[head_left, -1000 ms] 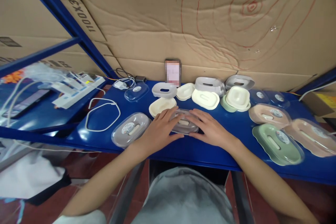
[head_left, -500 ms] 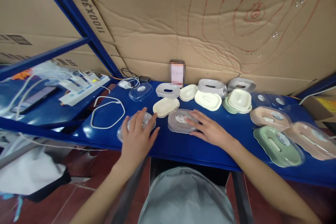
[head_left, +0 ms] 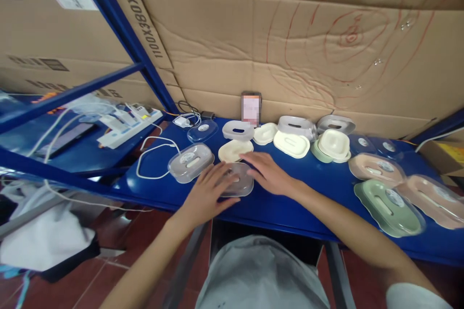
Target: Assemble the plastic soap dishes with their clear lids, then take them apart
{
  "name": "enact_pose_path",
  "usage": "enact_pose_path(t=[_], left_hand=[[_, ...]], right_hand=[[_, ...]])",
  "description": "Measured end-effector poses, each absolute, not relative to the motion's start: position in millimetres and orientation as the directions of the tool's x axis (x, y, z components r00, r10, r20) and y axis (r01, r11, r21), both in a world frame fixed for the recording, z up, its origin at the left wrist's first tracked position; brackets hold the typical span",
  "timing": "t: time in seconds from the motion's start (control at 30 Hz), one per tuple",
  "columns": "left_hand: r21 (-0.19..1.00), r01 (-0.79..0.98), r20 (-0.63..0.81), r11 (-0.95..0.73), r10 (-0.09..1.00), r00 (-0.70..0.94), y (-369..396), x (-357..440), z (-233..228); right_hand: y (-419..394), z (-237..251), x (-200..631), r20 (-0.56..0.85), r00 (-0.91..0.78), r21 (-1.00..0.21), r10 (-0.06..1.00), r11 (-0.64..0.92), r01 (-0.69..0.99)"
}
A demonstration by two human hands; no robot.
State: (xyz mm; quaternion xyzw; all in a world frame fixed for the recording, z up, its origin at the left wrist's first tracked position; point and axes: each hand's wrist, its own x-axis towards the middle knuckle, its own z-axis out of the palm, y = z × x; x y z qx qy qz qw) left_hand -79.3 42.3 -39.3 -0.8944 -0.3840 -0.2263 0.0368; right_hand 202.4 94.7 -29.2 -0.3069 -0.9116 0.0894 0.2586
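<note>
My left hand (head_left: 206,193) has its fingers spread over the left part of a low grey container with a clear lid (head_left: 243,184). At the container's upper right edge is my right hand (head_left: 270,174), fingers stretched out, tips near the cream oval tray (head_left: 232,150). Whether the right fingertips touch the container or the tray, I cannot tell. To the left of my left hand lies a second grey container (head_left: 192,163) under a clear lid with a round label. Its cream bar shows through the lid. My left fingers hide part of the nearer container.
Behind stand a grey slotted piece (head_left: 237,130), a cream lid (head_left: 292,144) and stacked cream and green bowls (head_left: 333,144). Lidded green (head_left: 387,207) and pink (head_left: 377,169) containers lie at right. A white cable (head_left: 145,174) and a power strip (head_left: 130,128) are at left.
My left hand has left the left container and moved right onto the other lidded grey one. That container has shifted left and slightly nearer; my right hand has moved left too. The view has tilted slightly.
</note>
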Motion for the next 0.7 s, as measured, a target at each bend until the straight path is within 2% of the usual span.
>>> enact_pose_path(t=[0.1, 0.17, 0.43, 0.6, 0.7], left_hand=[[0.087, 0.736, 0.434, -0.671, 0.691, 0.578, 22.2, -72.7, -48.6], [0.076, 0.767, 0.451, -0.638, 0.708, 0.544, 15.4, -82.2, -52.6], [0.087, 0.888, 0.5, -0.452, 0.79, 0.353, 17.8, -114.8, -63.5], [0.079, 0.963, 0.583, -0.258, 0.795, 0.165, 21.8, -91.6, -61.6], [0.053, 0.939, 0.602, -0.339, 0.761, 0.241, 16.7, -66.8, -56.3]], right_hand=[[135.0, -26.9, 192.8, 0.382, -0.658, -0.208, 0.649, 0.754, 0.622], [149.7, -31.1, 189.9, 0.326, -0.697, -0.145, 0.639, 0.762, 0.631], [106.0, -34.1, 217.3, 0.248, -0.767, -0.107, 0.591, 0.804, 0.585], [133.9, -18.8, 207.1, 0.352, -0.667, -0.081, 0.657, 0.731, 0.678], [173.6, -18.2, 187.6, 0.377, -0.612, -0.095, 0.695, 0.687, 0.721]])
